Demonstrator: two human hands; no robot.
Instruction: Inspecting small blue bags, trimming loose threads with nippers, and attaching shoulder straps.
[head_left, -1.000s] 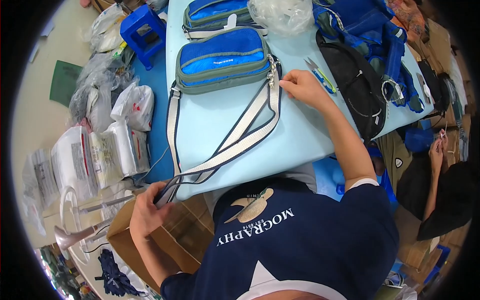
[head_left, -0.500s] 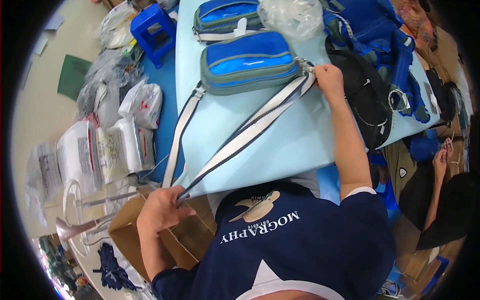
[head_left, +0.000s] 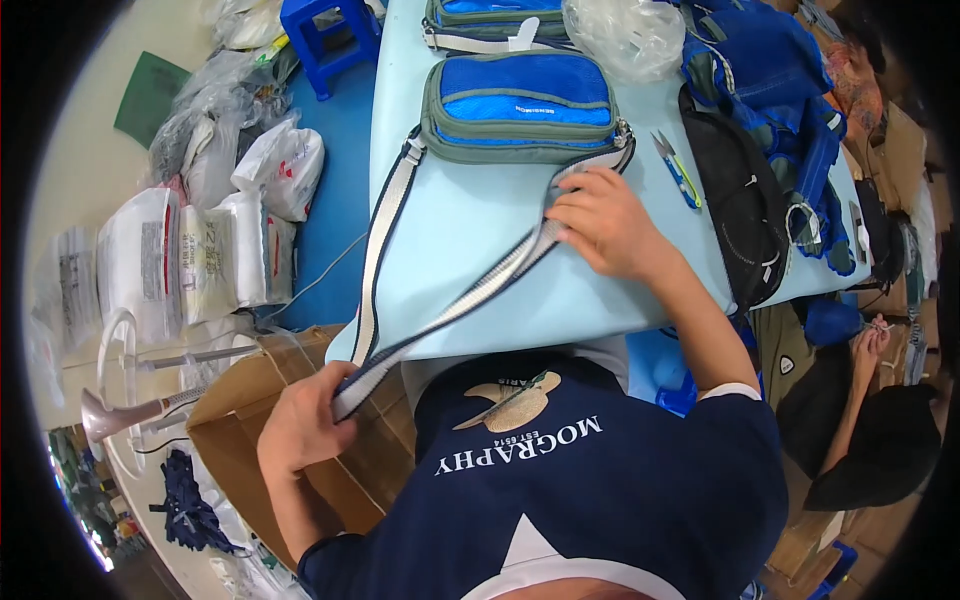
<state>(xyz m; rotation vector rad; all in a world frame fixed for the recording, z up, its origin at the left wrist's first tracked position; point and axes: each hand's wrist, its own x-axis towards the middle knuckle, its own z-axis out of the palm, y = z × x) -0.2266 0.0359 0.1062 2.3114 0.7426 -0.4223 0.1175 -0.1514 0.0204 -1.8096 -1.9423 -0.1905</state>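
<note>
Pinching white strap (head_left: 503, 272) of blue bag (head_left: 525, 108), far on desk (head_left: 590, 310), w/ fingers of L hand (head_left: 305, 422) past near L edge, & w/ fingers of R hand (head_left: 612, 224) over desk. Could drag bag nearer if pulling too hard, or twist strap b/c of uneven turning.

White lettering (head_left: 518, 447) on navy shirt (head_left: 620, 470), blue bag (head_left: 525, 78)

The left hand (head_left: 308, 415) and right hand (head_left: 612, 225) each hide part of the strap (head_left: 490, 278). The picture's far edge cuts off the farther bag (head_left: 495, 10) and blue stool (head_left: 328, 50). What the co-worker's hands (head_left: 871, 342) hold at right is too small to tell.
</note>
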